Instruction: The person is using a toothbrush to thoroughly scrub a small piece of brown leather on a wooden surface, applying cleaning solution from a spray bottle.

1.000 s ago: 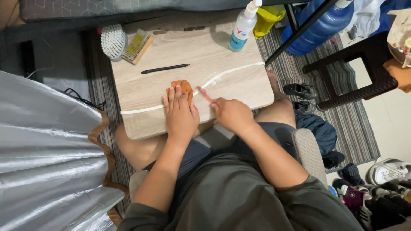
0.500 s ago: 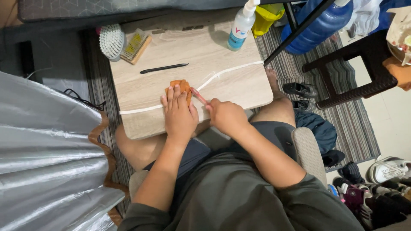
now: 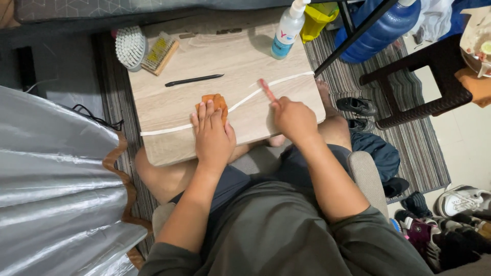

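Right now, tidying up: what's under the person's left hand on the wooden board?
An orange-brown piece lies flat under the left hand; only its far end shows past the fingers. The rest is covered.

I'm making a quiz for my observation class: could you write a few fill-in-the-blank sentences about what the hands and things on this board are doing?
1. The left hand presses flat on an ____ cloth.
2. The right hand holds a small ____ brush over the board.
3. A thin black ____ lies apart from both hands.
4. The spray bottle stands at the board's ____ edge.

Missing words: orange; pink; pen; far
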